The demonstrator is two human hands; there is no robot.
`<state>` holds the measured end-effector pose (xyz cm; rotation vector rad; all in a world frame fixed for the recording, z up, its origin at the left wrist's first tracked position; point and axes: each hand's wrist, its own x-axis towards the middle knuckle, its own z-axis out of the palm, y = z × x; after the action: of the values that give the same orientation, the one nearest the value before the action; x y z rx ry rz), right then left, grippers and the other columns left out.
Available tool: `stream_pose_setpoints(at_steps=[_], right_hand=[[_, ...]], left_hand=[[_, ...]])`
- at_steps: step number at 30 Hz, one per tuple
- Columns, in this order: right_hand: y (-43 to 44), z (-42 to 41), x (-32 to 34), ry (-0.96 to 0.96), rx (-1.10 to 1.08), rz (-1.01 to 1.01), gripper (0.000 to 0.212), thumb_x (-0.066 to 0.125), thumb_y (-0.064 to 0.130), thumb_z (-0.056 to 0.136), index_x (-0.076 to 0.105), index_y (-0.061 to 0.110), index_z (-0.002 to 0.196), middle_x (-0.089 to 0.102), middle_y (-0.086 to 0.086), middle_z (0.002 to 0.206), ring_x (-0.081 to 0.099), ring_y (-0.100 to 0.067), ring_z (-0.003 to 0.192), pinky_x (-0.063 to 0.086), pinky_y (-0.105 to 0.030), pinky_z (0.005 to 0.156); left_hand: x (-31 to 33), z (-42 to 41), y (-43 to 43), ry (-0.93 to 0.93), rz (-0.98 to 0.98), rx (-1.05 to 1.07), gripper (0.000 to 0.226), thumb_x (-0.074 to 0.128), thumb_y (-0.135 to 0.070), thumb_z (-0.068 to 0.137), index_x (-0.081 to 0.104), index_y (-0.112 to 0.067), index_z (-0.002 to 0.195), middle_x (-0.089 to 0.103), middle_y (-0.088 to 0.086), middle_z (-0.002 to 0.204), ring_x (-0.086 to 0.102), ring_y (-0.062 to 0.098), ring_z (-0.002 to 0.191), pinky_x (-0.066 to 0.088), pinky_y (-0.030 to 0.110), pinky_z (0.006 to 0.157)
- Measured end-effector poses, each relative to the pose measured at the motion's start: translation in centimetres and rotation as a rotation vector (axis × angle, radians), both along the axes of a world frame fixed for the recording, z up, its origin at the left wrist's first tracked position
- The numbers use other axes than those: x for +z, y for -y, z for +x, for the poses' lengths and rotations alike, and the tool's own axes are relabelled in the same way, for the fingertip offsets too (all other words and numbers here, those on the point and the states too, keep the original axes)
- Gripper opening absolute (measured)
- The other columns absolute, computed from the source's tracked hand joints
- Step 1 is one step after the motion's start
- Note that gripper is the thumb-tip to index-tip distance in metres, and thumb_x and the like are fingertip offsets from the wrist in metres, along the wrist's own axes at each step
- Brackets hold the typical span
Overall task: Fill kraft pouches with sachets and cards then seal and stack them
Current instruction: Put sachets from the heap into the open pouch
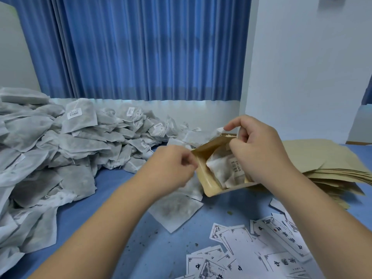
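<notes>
A kraft pouch (209,184) is held open above the blue table, its mouth facing me. White sachets (221,168) with a barcode label sit inside it. My left hand (173,168) pinches the pouch's left rim. My right hand (259,150) grips the right rim, with its fingers curled into the mouth over the sachets; a white scrap shows at its thumb tip. A loose sachet (175,210) lies flat on the table under the pouch. Printed white cards (261,250) are scattered at the lower right.
A large heap of grey-white sachets (50,150) fills the left side of the blue table (112,208). A fanned stack of flat kraft pouches (326,158) lies at the right. Blue curtains and a white wall stand behind.
</notes>
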<state>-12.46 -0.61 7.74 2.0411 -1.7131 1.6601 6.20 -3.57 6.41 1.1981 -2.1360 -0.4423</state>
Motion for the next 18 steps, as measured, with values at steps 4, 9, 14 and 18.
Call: stream_pose_setpoints(at_steps=[4, 9, 14, 18], right_hand=[[0.3, -0.3, -0.4, -0.027, -0.003, 0.053, 0.033, 0.051, 0.003, 0.077, 0.058, 0.035, 0.079, 0.049, 0.016, 0.057, 0.044, -0.006, 0.054, 0.038, -0.022, 0.051], [0.4, -0.4, -0.5, -0.048, 0.022, 0.078, 0.033, 0.052, 0.002, 0.076, 0.059, 0.034, 0.077, 0.049, 0.017, 0.055, 0.045, -0.003, 0.053, 0.038, -0.014, 0.049], [0.7, -1.0, -0.5, 0.042, 0.069, 0.085, 0.035, 0.052, -0.002, 0.076, 0.063, 0.031, 0.077, 0.046, 0.015, 0.049, 0.043, -0.002, 0.049, 0.036, -0.010, 0.048], [0.8, -1.3, -0.5, 0.062, 0.105, 0.104, 0.035, 0.053, -0.004, 0.077, 0.064, 0.029, 0.077, 0.044, 0.014, 0.048, 0.043, -0.002, 0.047, 0.036, -0.010, 0.047]], left_hand=[[-1.2, 1.2, 0.8, 0.863, 0.292, 0.113, 0.052, 0.069, -0.053, 0.077, 0.060, -0.024, 0.120, 0.057, -0.002, 0.121, 0.057, 0.018, 0.099, 0.046, 0.030, 0.074], [-3.6, 0.6, 1.3, 0.822, 0.340, 0.096, 0.078, 0.070, -0.065, 0.071, 0.040, -0.032, 0.134, 0.041, -0.004, 0.127, 0.048, 0.019, 0.101, 0.042, 0.033, 0.077], [-2.7, 0.9, 1.2, 0.790, 0.284, 0.069, 0.051, 0.071, -0.046, 0.075, 0.055, -0.031, 0.121, 0.054, -0.010, 0.110, 0.055, 0.014, 0.097, 0.046, 0.028, 0.073], [-0.5, 1.2, 0.5, 0.606, 0.250, 0.001, 0.038, 0.071, -0.053, 0.071, 0.058, -0.037, 0.103, 0.058, -0.016, 0.098, 0.058, 0.006, 0.087, 0.047, 0.025, 0.069]])
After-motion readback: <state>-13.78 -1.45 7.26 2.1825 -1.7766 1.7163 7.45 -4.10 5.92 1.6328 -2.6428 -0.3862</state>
